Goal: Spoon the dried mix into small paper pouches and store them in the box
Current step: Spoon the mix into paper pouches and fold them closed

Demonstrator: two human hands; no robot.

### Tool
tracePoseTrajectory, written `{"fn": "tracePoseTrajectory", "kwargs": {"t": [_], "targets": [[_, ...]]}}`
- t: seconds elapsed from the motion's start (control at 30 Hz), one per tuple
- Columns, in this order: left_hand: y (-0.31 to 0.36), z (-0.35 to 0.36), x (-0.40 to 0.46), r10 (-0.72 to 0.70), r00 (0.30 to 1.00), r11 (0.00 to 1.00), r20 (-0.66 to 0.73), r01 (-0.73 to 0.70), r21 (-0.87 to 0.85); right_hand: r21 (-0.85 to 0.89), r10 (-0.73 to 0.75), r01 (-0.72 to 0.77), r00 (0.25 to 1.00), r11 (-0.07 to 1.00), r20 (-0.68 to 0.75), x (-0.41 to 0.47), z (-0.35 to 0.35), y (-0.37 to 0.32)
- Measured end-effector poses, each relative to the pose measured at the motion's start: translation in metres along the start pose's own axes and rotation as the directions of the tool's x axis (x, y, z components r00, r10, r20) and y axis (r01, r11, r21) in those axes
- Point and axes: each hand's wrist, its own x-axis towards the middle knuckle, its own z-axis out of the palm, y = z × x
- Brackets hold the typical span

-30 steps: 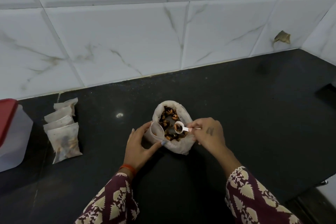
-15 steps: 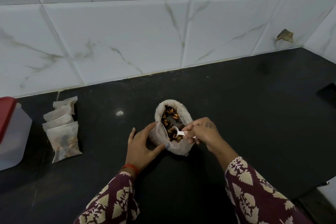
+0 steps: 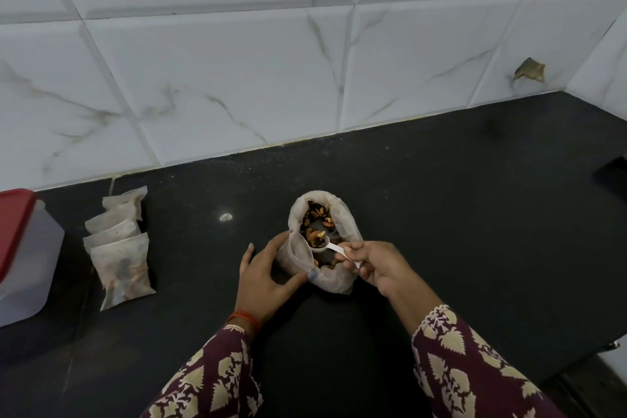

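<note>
Countertop (image 3: 441, 214) was dark speckled stone, polished (one light glint on it). Wall tiles (image 3: 220, 71) were glossy white marble-look. Filled pouches (image 3: 118, 258) at left looked thin, matt, translucent paper. Spoon (image 3: 334, 248) was smooth white plastic. Box (image 3: 27, 271) was frosted plastic with a red lid. Sleeves (image 3: 468, 370) were printed cloth.

Bare black counter (image 3: 475, 200) lies open right of centre and along the lower left of the frame. Obstacles: filled pouches (image 3: 118, 248) and a red-lidded box (image 3: 23, 258) at left, the open bag (image 3: 339, 214) at centre.
</note>
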Motion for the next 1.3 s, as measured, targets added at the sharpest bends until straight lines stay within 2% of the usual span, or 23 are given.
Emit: {"fn": "tracePoseTrajectory", "kwargs": {"t": [0.27, 0.37, 0.43, 0.5, 0.53, 0.6, 0.67, 0.7, 0.73, 0.8, 1.0, 1.07, 1.13, 1.17, 1.2, 1.3], "targets": [[0.004, -0.002, -0.001, -0.001, 0.999, 0.997, -0.033, -0.001, -0.073, -0.018, -0.194, 0.193, 0.98, 0.981, -0.038, -0.022, -0.008, -0.002], [0.005, -0.003, -0.001, -0.012, 1.0, 0.994, -0.028, 0.009, -0.105, -0.098, -0.317, 0.315, 0.949, 0.944, -0.006, -0.034, -0.001, -0.001], [0.005, -0.004, -0.001, -0.022, 0.999, 0.992, -0.029, 0.019, -0.124, -0.236, -0.413, 0.408, 0.91, 0.882, 0.031, -0.038, 0.007, 0.003], [0.006, -0.004, -0.001, -0.027, 0.999, 0.99, -0.043, 0.021, -0.136, -0.451, -0.561, 0.53, 0.824, 0.718, 0.075, -0.035, 0.014, 0.012], [0.006, -0.004, -0.001, -0.028, 0.998, 0.99, -0.053, 0.02, -0.141, -0.561, -0.655, 0.595, 0.746, 0.576, 0.118, -0.034, 0.018, 0.017], [0.008, -0.004, -0.001, -0.032, 0.997, 0.988, -0.065, 0.022, -0.151, -0.71, -0.804, 0.673, 0.531, 0.208, 0.267, -0.03, 0.024, 0.025], [0.009, -0.004, 0.0, -0.033, 0.997, 0.988, -0.068, 0.022, -0.15, -0.732, -0.852, 0.666, 0.293, -0.144, 0.434, -0.026, 0.026, 0.032], [0.009, -0.004, 0.0, -0.034, 0.997, 0.989, -0.065, 0.024, -0.146, -0.719, -0.851, 0.648, 0.205, -0.252, 0.484, -0.023, 0.025, 0.034], [0.01, -0.003, 0.0, -0.034, 0.997, 0.989, -0.062, 0.025, -0.142, -0.706, -0.847, 0.636, 0.15, -0.313, 0.51, -0.021, 0.024, 0.035], [0.009, -0.003, 0.0, -0.033, 0.997, 0.989, -0.064, 0.024, -0.144, -0.698, -0.849, 0.614, 0.084, -0.368, 0.521, -0.016, 0.022, 0.04], [0.01, -0.004, 0.0, -0.033, 0.997, 0.99, -0.065, 0.023, -0.14, -0.684, -0.897, 0.638, -0.023, -0.354, 0.442, -0.015, 0.019, 0.042], [0.01, -0.004, -0.001, -0.035, 0.997, 0.99, -0.063, 0.026, -0.142, -0.685, -0.895, 0.635, -0.021, -0.357, 0.446, -0.014, 0.018, 0.039], [0.009, -0.003, -0.001, -0.035, 0.997, 0.989, -0.07, 0.025, -0.145, -0.692, -0.914, 0.659, 0.015, -0.295, 0.404, -0.012, 0.016, 0.041], [0.009, -0.003, -0.001, -0.033, 0.997, 0.989, -0.074, 0.022, -0.143, -0.689, -0.934, 0.694, 0.068, -0.208, 0.351, -0.012, 0.017, 0.04], [0.01, -0.004, -0.001, -0.031, 0.997, 0.99, -0.075, 0.02, -0.138, -0.67, -0.952, 0.739, 0.147, -0.075, 0.269, -0.013, 0.017, 0.039], [0.008, -0.003, -0.001, -0.031, 0.997, 0.993, -0.077, 0.022, -0.119, -0.513, -0.876, 0.759, 0.481, 0.4, 0.029, -0.017, 0.015, 0.028]]}}
